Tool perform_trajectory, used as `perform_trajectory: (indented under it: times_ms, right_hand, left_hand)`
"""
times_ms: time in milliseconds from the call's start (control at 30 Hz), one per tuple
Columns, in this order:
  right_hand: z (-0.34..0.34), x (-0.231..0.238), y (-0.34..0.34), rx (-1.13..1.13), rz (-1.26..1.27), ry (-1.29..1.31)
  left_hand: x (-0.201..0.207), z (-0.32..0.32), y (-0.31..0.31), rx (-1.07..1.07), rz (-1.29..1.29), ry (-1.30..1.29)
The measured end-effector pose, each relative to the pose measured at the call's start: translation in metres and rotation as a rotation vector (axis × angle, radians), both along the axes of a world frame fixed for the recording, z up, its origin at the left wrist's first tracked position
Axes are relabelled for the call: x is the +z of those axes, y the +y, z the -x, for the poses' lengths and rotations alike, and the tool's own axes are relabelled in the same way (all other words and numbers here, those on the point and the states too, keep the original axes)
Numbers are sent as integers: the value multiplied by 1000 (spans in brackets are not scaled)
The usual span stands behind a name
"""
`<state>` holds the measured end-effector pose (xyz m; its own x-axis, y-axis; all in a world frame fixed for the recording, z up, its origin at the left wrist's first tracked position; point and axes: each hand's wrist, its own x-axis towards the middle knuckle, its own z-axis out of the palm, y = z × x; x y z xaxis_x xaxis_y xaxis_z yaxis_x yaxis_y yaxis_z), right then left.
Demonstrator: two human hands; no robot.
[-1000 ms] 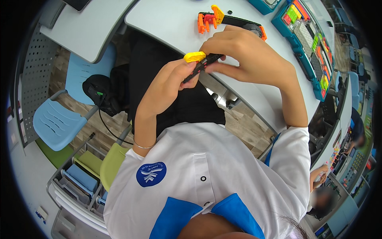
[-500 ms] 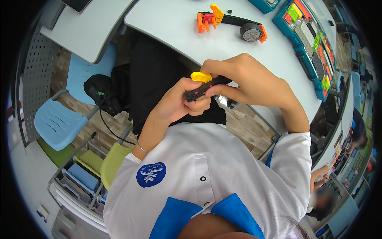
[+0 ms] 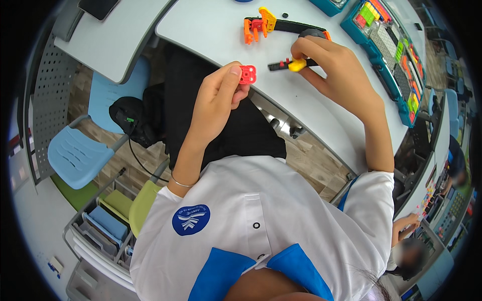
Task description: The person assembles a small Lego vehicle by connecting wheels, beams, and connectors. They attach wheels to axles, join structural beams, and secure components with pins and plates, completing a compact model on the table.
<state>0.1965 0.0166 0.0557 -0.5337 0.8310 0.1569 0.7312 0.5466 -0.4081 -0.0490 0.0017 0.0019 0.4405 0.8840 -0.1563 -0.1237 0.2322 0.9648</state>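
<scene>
My left hand (image 3: 217, 95) pinches a small red building block (image 3: 248, 74) with holes, just off the table's near edge. Over the white table, my right hand (image 3: 334, 70) grips a black building beam (image 3: 279, 65) fitted with a yellow piece (image 3: 297, 65) and small red pegs. Behind it lies a model (image 3: 288, 25) made of a long black beam, with orange and red parts and a yellow piece (image 3: 267, 19) at its left end. Its black wheel (image 3: 312, 33) is partly hidden by my right hand.
A teal parts case (image 3: 376, 60) with colourful building pieces stands at the right of the table (image 3: 201, 25). A tiny black piece (image 3: 285, 15) lies beyond the model. A phone (image 3: 99, 7) rests on the left desk. Blue chairs (image 3: 80, 155) stand at left; another person's hand (image 3: 411, 220) shows far right.
My hands have moved apart. The right one has carried the black beam with the yellow piece forward over the table; the left now holds the red block up in view.
</scene>
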Motion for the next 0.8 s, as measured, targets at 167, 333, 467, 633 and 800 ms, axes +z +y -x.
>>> perform_trajectory:
  times_ms: [167, 333, 467, 633, 800]
  right_hand:
    - [7, -17, 0, -30, -147, -159]
    - [9, -18, -4, -15, -149, -194]
    - [11, -30, 1, 3, -303, -245]
    - [17, -32, -10, 6, -284, -219]
    - [15, -18, -18, 2, -216, -118]
  left_hand:
    - [0, -3, 0, 100, -28, 29]
    - [-5, -3, 2, 130, 55, -75]
    - [-6, -2, 3, 136, 35, -43]
    - [-8, 2, 4, 160, 61, -63]
    - [-3, 5, 5, 106, 118, -72]
